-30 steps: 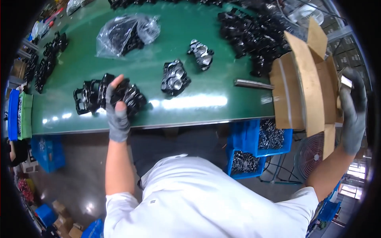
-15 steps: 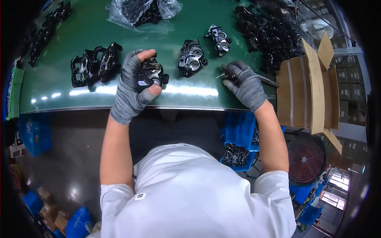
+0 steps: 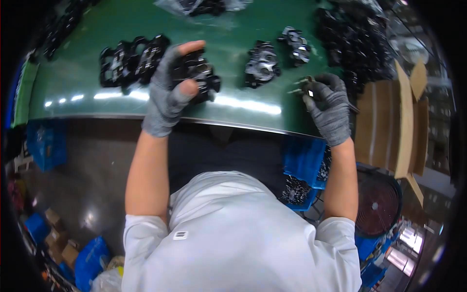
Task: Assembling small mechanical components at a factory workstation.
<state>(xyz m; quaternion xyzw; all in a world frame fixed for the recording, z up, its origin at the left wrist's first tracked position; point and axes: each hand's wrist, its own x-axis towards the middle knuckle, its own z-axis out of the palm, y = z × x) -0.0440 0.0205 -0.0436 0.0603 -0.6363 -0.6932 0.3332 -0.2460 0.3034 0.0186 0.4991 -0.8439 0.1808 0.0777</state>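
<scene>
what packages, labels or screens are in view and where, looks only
Cardboard box: right of the green table, brown, open, flaps up.
Clear plastic bag: top edge of the table, holding dark parts.
Small white label: on the person's white shirt back, rectangular.
Blue bins: under the table edge by the right hand.
No screens.

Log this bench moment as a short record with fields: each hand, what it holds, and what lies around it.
left hand: gloved, gripping a black metal part
right hand: gloved, holding a small metal tool
surface: green bench
row left of the held part: black castings
between the hands: two loose black parts
far right: open cardboard box
</scene>
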